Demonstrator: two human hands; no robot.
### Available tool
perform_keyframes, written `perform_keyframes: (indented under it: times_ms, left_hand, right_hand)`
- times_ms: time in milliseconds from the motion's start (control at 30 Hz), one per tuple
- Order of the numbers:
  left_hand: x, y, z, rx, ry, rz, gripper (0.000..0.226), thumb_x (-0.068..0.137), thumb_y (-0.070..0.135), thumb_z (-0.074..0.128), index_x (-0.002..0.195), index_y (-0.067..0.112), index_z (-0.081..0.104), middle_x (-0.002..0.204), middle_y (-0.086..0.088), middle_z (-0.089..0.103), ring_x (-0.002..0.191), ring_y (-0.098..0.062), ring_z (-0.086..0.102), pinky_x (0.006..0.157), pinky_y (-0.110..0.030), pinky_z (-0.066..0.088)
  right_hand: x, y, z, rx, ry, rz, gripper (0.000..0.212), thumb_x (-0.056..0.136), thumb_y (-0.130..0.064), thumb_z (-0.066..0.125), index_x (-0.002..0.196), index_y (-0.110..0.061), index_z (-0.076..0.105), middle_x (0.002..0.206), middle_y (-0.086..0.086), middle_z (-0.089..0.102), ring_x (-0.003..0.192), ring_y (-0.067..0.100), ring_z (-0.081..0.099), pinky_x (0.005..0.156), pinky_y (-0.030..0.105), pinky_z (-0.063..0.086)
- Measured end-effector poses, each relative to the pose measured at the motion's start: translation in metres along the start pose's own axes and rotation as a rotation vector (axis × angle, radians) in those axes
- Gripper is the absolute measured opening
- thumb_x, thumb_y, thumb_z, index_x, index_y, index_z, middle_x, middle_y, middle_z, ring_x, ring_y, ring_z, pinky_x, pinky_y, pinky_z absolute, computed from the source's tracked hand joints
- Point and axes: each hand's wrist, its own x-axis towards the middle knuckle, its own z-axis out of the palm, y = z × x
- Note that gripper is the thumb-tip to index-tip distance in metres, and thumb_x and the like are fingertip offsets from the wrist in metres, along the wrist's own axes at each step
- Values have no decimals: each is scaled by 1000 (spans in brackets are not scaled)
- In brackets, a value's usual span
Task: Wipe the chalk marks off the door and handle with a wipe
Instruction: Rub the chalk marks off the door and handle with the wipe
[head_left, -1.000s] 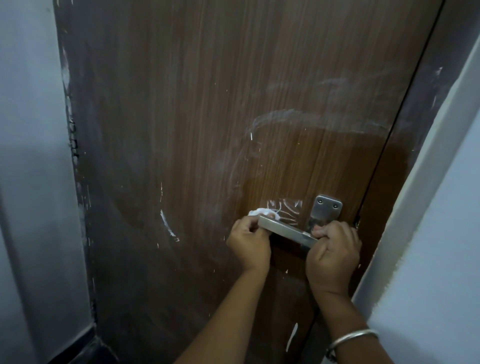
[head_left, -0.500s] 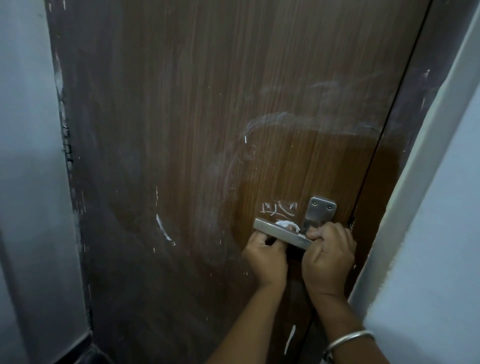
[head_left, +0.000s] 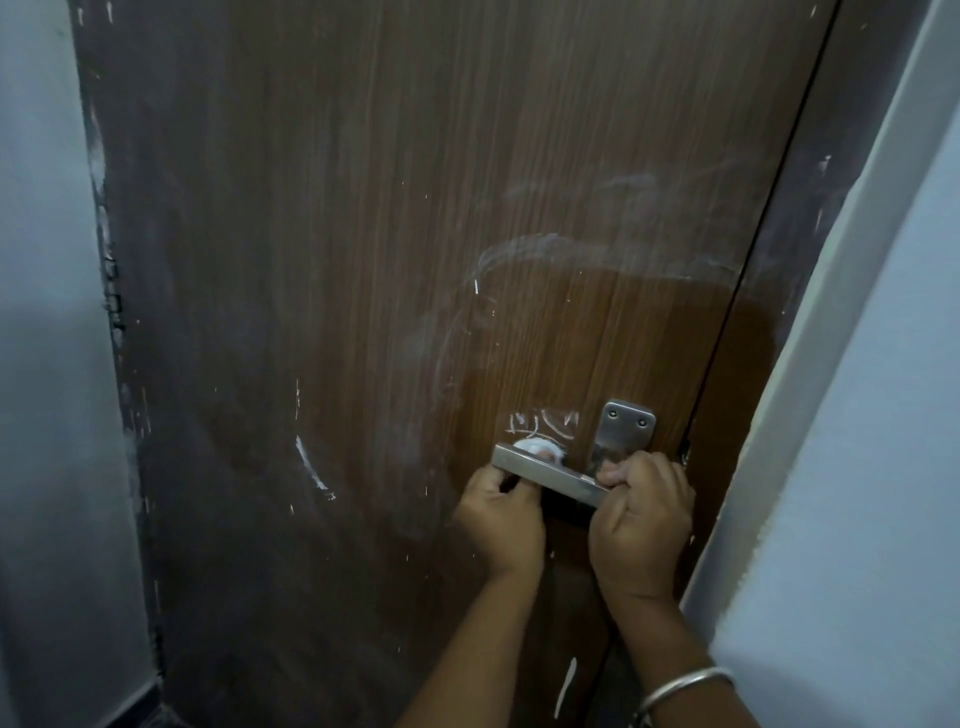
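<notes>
One door (head_left: 415, 260), one handle (head_left: 550, 475) near its right edge. Right hand (head_left: 644, 525) clamps the handle's inner end; left hand (head_left: 501, 514) presses one wipe (head_left: 537, 449) behind the lever.

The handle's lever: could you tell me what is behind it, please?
Behind the lever a white wipe shows above its top edge, held by the left hand. The lever hides the rest of the wipe.

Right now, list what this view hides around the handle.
- Wipe: mostly hidden behind the handle; only a white bit shows.
- Left hand fingers: tucked behind the handle.
- Handle's far end: covered by the right hand.
- Door: top and bottom cut off by the frame.
</notes>
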Motion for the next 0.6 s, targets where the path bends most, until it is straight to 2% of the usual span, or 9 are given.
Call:
perform_keyframes:
  times_ms: [100, 200, 300, 367, 433, 500, 600]
  left_hand:
    - [9, 0, -10, 45, -45, 107, 30, 72, 8, 75, 65, 36, 64, 74, 3, 68, 72, -1, 64, 58, -11, 48]
    - [19, 1, -17, 89, -133, 168, 24, 72, 9, 76, 68, 31, 68, 74, 3, 68, 71, 0, 64, 58, -9, 47]
    - [29, 2, -22, 91, -110, 155, 11, 73, 15, 76, 67, 21, 69, 69, -1, 67, 65, -4, 63, 54, -14, 47]
    - [34, 2, -26, 112, -137, 197, 11, 75, 17, 75, 67, 19, 68, 70, -2, 66, 65, -4, 62, 55, -15, 48]
    - [39, 5, -29, 148, -181, 242, 9, 75, 18, 74, 69, 21, 68, 72, 0, 66, 67, -3, 62, 57, -15, 49]
    - [44, 7, -31, 147, -154, 235, 7, 74, 17, 75, 73, 21, 70, 73, 0, 67, 69, -3, 62, 59, -12, 47]
    - [50, 10, -35, 197, -152, 288, 6, 74, 14, 75, 79, 15, 72, 75, 2, 67, 72, -1, 62, 61, -10, 46]
  right_hand:
    - [0, 0, 1, 6, 10, -6, 28, 79, -8, 32, 62, -7, 54, 61, 12, 55, 61, 30, 52, 63, 32, 34]
    - [0, 1, 3, 13, 31, -6, 28, 78, -8, 33, 61, -6, 55, 60, 12, 55, 60, 29, 51, 63, 32, 33]
    - [0, 1, 3, 21, 27, -4, 28, 79, -8, 33, 61, -6, 55, 60, 12, 54, 60, 30, 51, 63, 32, 33]
    - [0, 0, 3, 15, 25, -2, 28, 79, -8, 33, 61, -6, 55, 60, 12, 55, 60, 30, 51, 63, 32, 33]
    - [0, -1, 2, 10, 28, -11, 28, 78, -7, 33, 61, -6, 55, 60, 12, 55, 60, 29, 51, 63, 32, 34]
    - [0, -1, 2, 11, 39, -20, 28, 77, -7, 32, 60, -5, 55, 59, 11, 54, 59, 27, 51, 63, 31, 33]
    - [1, -2, 2, 10, 49, -14, 28, 76, -6, 32, 60, -5, 55, 59, 12, 55, 58, 28, 51, 63, 31, 34]
